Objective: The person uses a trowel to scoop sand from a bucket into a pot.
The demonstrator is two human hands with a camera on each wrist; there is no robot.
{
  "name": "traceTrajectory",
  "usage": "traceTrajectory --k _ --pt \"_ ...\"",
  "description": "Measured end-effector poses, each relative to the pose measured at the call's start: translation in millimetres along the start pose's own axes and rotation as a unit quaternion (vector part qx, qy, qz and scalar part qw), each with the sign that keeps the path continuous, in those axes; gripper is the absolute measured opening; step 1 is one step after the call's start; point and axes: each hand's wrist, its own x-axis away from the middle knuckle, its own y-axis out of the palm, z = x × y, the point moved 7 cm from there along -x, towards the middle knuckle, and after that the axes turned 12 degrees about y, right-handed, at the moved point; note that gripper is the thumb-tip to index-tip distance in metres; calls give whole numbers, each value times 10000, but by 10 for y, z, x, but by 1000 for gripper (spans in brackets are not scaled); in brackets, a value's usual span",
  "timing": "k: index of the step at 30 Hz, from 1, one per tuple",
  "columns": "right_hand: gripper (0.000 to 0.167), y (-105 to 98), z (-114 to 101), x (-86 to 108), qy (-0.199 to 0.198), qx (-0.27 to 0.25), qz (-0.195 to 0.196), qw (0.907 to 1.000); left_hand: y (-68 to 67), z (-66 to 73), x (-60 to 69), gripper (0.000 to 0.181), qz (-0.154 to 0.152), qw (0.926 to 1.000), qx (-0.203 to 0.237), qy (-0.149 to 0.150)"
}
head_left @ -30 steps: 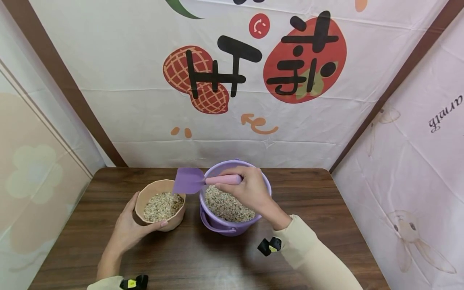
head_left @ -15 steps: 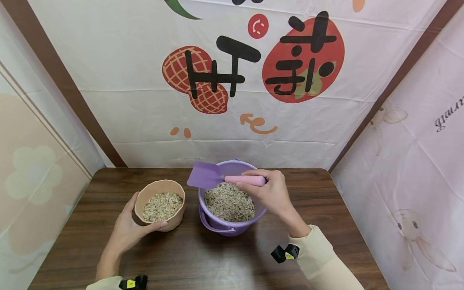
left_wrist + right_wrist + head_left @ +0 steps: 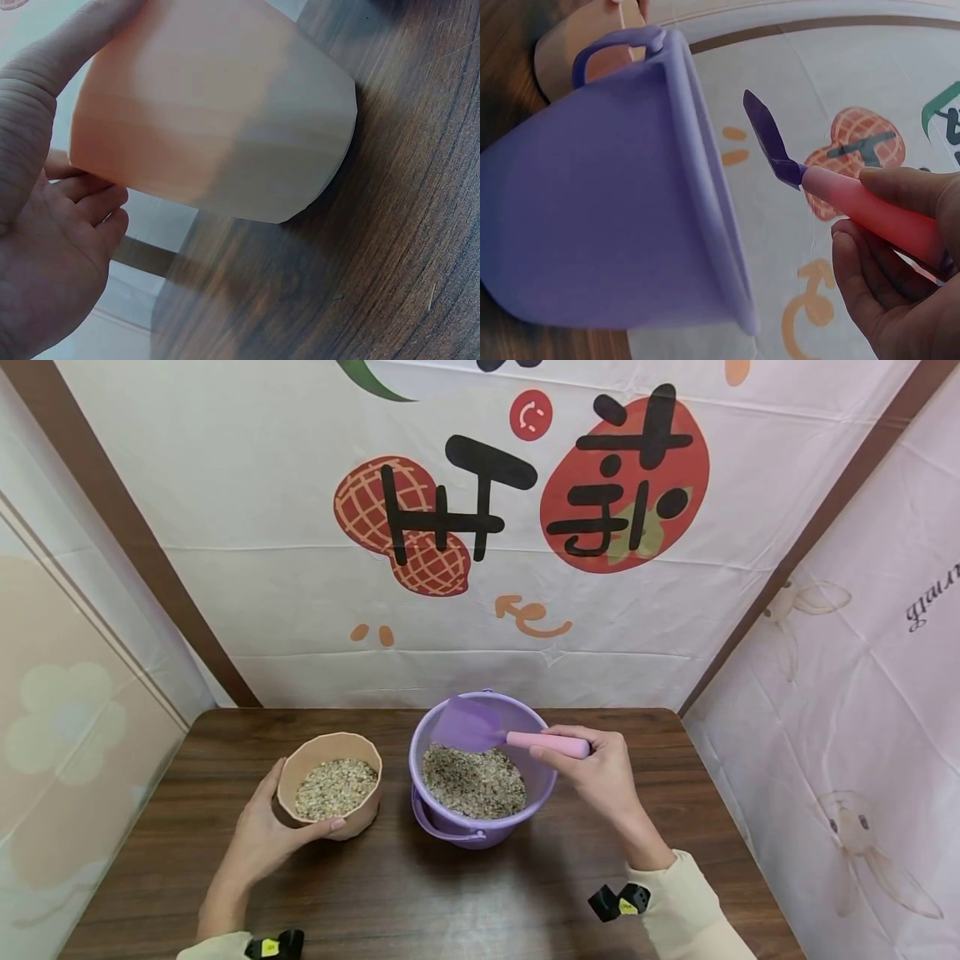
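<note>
My left hand [image 3: 262, 831] holds a peach faceted bowl [image 3: 365, 818] from its left and front, thumb near the front rim; pale mixed grains [image 3: 337, 787] lie inside. In the left wrist view, thumb and fingers lie on two sides of the bowl [image 3: 217, 112]. To its right stands a purple bucket [image 3: 480, 837] containing similar grains [image 3: 476, 785]. My right hand [image 3: 600, 772] grips the pink handle of a toy shovel [image 3: 547, 742], whose purple blade hangs over the bucket. The right wrist view puts the shovel blade [image 3: 766, 139] above the bucket rim, apart from it.
Both containers stand on a dark wood-grain table [image 3: 420, 902]. A printed white cloth wall [image 3: 300, 610] rises behind its back edge, with another cloth wall [image 3: 787, 718] at the right. The bucket's handle [image 3: 450, 837] hangs down at its front left.
My right hand has carried the shovel rightward, from above the bowl to above the bucket. The left hand, bowl and bucket have stayed in place.
</note>
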Motion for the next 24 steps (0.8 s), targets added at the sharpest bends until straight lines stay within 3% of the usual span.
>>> traceTrajectory --k 7,15,24 --pt "22 -105 144 39 30 114 117 9999 0 6 -2 135 -26 10000 -10 -17" --pt "26 -134 271 66 58 119 60 9999 0 4 0 135 -43 10000 -6 -35" --pt "27 -138 301 65 43 150 106 9998 -28 49 -16 137 -16 10000 -32 30"
